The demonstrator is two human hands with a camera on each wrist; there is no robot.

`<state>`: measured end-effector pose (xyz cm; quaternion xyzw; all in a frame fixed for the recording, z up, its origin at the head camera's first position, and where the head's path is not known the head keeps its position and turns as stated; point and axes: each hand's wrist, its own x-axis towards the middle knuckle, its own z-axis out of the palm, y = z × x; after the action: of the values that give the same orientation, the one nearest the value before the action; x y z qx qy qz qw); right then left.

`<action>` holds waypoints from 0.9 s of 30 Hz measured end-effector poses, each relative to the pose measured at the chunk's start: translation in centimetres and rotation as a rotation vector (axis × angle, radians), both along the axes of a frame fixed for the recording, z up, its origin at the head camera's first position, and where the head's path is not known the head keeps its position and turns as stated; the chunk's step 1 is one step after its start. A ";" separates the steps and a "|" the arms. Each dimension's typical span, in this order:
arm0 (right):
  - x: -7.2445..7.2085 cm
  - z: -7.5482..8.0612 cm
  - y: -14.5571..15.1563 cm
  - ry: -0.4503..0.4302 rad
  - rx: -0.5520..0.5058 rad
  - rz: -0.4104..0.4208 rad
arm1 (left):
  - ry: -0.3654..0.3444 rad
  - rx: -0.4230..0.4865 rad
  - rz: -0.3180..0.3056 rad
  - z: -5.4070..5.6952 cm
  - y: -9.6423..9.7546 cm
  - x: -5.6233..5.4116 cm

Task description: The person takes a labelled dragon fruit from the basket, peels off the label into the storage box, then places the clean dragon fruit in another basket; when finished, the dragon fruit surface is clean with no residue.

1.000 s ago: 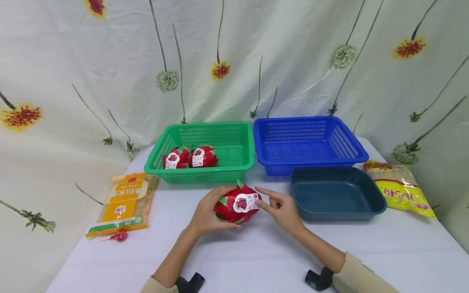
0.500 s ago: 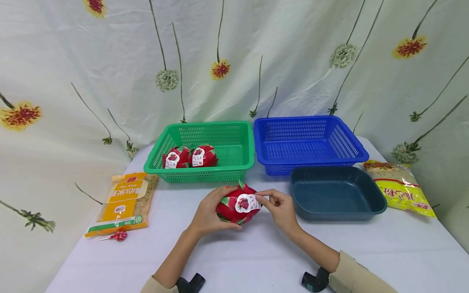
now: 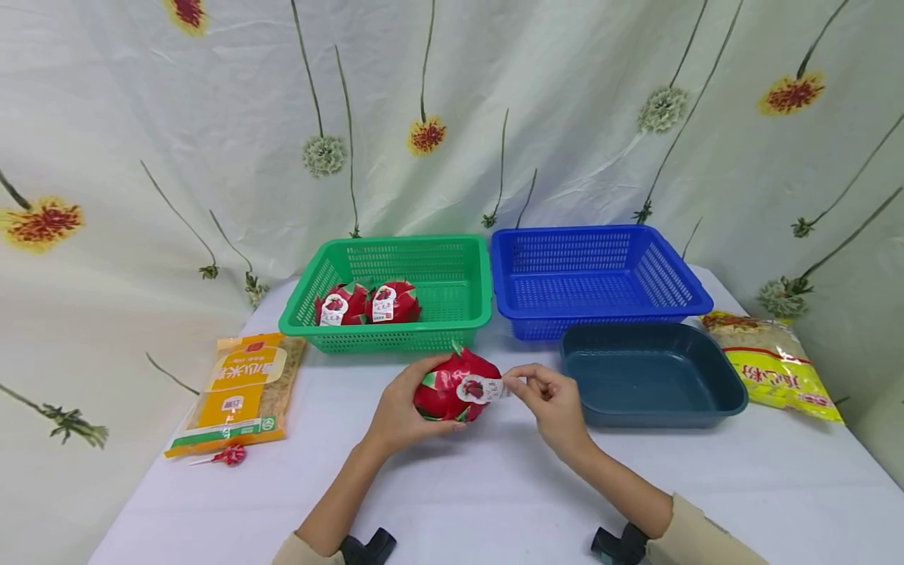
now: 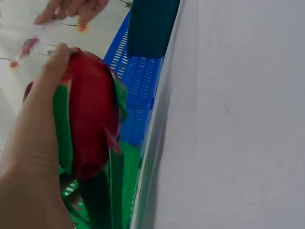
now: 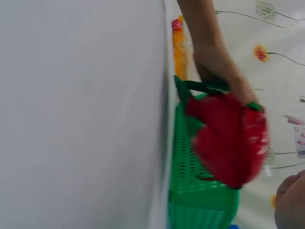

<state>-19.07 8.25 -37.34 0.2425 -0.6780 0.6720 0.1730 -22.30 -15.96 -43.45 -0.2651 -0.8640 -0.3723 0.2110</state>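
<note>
In the head view, my left hand (image 3: 399, 408) grips a red dragon fruit (image 3: 446, 392) with green-tipped scales from its left side, above the white table. A white label (image 3: 472, 389) with a fruit picture sits on the fruit's right side. My right hand (image 3: 558, 404) pinches the label's right end between thumb and forefinger, and that end stands off the skin. The right wrist view shows the printed end of the label (image 5: 300, 140) away from the blurred fruit (image 5: 228, 133). Up close in the left wrist view, my thumb lies along the fruit (image 4: 90, 109).
Behind the hands stands a green basket (image 3: 395, 339) with two more labelled dragon fruits (image 3: 367, 304). A blue basket (image 3: 600, 322) and a dark teal tub (image 3: 657, 417) are to the right. Noodle packets (image 3: 243, 392) (image 3: 773, 365) flank the table, with a lollipop (image 3: 229, 455) at left.
My right hand has come to the label, pinched its right end and drawn it rightward, lifting that end from the fruit. The left hand keeps its grip, and the fruit has tilted slightly.
</note>
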 end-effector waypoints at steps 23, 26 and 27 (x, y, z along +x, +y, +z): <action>-6.5 2.1 19.6 -0.202 0.900 0.020 | -0.048 -0.096 0.055 -1.1 -0.2 -0.5; -7.7 0.7 19.5 -0.203 0.943 0.014 | -0.042 -0.098 0.053 -1.2 -0.1 -0.6; -8.0 0.3 19.4 -0.191 0.954 0.008 | -0.041 -0.100 0.053 -1.2 -0.1 -0.6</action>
<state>-27.07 27.62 -37.07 0.2345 -0.9223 0.3062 -0.0231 -22.89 -16.09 -44.67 -0.2448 -0.8925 -0.3282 0.1894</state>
